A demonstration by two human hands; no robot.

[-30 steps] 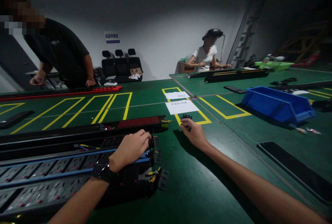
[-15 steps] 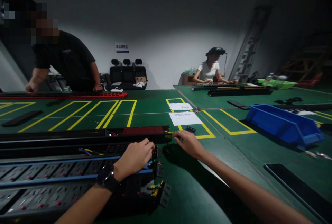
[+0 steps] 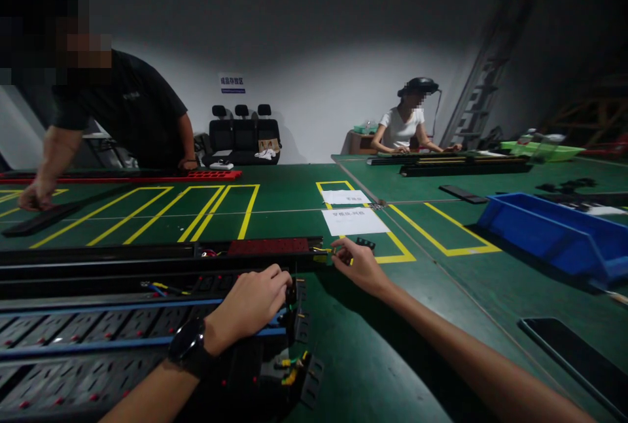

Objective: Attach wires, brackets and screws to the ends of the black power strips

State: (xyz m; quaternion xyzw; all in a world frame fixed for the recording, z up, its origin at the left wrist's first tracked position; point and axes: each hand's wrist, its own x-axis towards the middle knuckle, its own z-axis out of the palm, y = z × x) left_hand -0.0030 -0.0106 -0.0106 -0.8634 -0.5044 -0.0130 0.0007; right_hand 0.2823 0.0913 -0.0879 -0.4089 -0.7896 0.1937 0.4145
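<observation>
My left hand [image 3: 255, 302], a black watch on its wrist, is curled over the end of the nearest black socket strip [image 3: 122, 338], fingers closed on it. Coloured wires and small black end pieces [image 3: 299, 371] stick out just right of it. My right hand [image 3: 357, 265] reaches to the end of the long black rail [image 3: 161, 254] behind the strips and pinches the yellow-green wire end [image 3: 324, 254] that comes out of it. A small black part [image 3: 366, 243] lies on the green table just beyond that hand.
Two white paper sheets [image 3: 349, 220] lie inside yellow floor-tape boxes. A blue bin [image 3: 554, 230] stands at the right, a flat black cover [image 3: 574, 354] near the right edge. A person in black leans over a red strip [image 3: 118, 176] at left; another person sits at the far table.
My right hand came back left from the small black part to the rail's end and closed on the wire there. The left hand stayed on the strip. The person at left reached lower.
</observation>
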